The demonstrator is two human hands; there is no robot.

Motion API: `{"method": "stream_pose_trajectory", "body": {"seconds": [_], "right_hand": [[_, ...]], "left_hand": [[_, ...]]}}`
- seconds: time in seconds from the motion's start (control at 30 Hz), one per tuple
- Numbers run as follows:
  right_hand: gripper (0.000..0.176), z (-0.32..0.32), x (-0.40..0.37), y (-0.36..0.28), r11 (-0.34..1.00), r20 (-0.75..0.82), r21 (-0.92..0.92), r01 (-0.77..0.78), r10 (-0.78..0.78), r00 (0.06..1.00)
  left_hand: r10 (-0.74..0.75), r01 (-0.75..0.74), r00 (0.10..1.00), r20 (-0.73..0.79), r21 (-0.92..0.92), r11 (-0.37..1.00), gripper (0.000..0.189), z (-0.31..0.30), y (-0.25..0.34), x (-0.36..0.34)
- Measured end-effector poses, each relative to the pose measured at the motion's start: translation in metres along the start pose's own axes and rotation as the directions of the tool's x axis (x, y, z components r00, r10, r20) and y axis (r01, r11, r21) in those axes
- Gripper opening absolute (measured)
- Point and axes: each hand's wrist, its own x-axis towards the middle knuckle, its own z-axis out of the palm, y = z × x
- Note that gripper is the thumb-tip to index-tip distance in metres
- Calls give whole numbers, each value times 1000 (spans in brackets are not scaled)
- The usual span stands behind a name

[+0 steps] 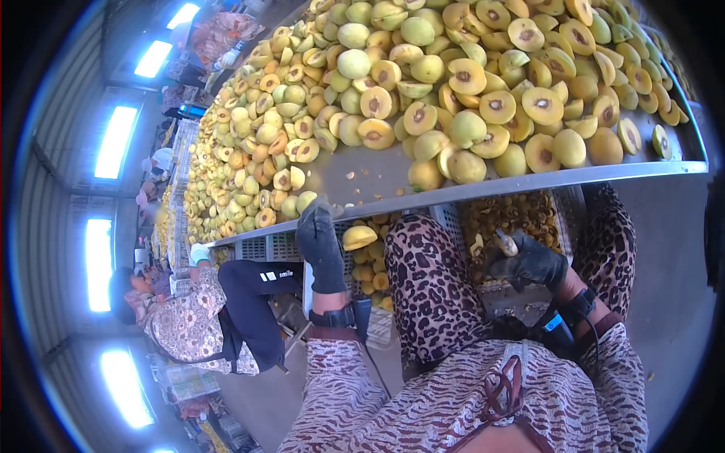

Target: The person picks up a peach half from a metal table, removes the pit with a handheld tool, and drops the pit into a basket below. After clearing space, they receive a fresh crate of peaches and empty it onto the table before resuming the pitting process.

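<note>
My left hand, in a dark glove, reaches up to the table's metal rim, its foreshortened fingertips beside a pale green-yellow fruit. How those fingers are bent does not show clearly. Just right of this wrist a yellow fruit half shows over a crate of fruit halves. My right hand, also gloved, is above my lap with fingers curled round a small tan-brown object that I cannot make out. Halved yellow peaches, many with brown pits showing, are heaped on the metal table.
Below the rim, a crate of small brown pieces stands between my knees. To the left a person in a flowered top sits at the same table, a light glove at its edge. More people line the far side.
</note>
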Motion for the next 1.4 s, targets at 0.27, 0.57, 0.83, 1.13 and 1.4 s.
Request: {"method": "stream_pose_trajectory", "body": {"seconds": [0.27, 0.57, 0.83, 1.13, 1.4], "right_hand": [[16, 0, 8, 28, 582, -267, -808, 92, -501, 823], [10, 13, 3, -3, 943, -326, -80, 322, -330, 886], [24, 31, -6, -55, 886, -466, 156, 437, -325, 823], [28, 43, -12, -45, 687, -96, 718, 111, -59, 994], [11, 51, -7, -20, 955, -281, -64, 290, -296, 913]], "left_hand": [[437, -519, 852, 289, 585, 624, 46, 77, -16, 128], [82, -405, 869, 488, 607, 683, 46, 95, -23, 103], [202, -482, 674, 711, 215, 849, 47, 122, 101, 46], [-130, 518, 799, 588, -561, 646, 70, 158, 91, -68], [-76, 251, 880, 469, -323, 913, 62, 144, 78, -69]]}}
